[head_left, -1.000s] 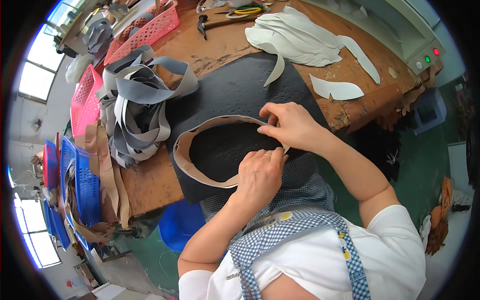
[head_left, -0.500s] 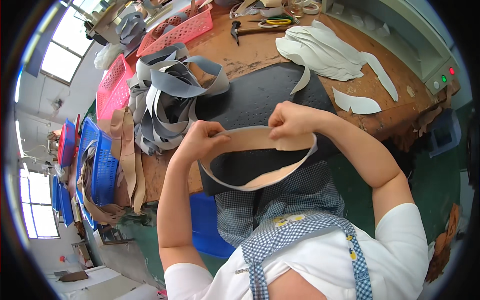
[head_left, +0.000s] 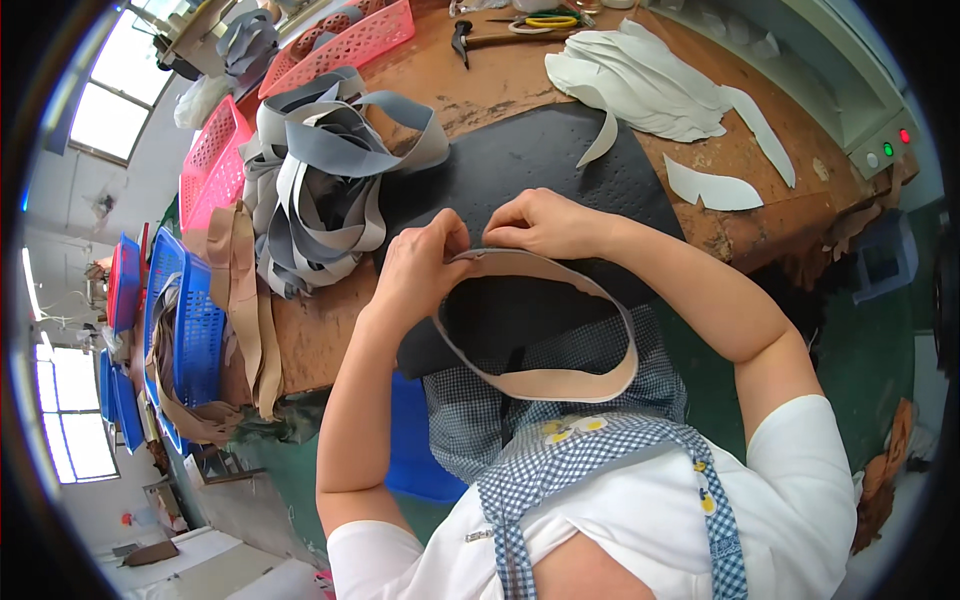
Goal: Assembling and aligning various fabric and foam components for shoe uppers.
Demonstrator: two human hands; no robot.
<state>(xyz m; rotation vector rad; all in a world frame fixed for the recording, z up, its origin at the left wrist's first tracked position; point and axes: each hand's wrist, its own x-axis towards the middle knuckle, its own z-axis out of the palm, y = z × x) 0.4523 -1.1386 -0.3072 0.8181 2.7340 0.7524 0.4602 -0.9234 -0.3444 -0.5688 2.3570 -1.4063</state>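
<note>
A closed loop of leather-like band point(head_left: 570, 387), beige inside with a grey edge, hangs upright over the near edge of a black mat point(head_left: 560, 150) and in front of my checked apron. My left hand point(head_left: 425, 258) pinches it at the upper left. Close beside it, my right hand point(head_left: 545, 222) has its fingers closed at the band's top edge; the fingertips are partly hidden. Left of the mat lies a heap of grey and white looped bands point(head_left: 330, 165).
White cut pieces point(head_left: 640, 85) are piled at the far right, a single one point(head_left: 712, 187) nearer. A hammer point(head_left: 500, 40) and yellow-handled scissors point(head_left: 550, 20) lie at the back. Pink baskets point(head_left: 215, 165), a blue basket point(head_left: 195, 340) and brown strips point(head_left: 245, 300) line the left.
My right hand has moved left along the band's top edge, close to my left hand. My left hand has shifted slightly right and up; the loop now hangs lower and further right.
</note>
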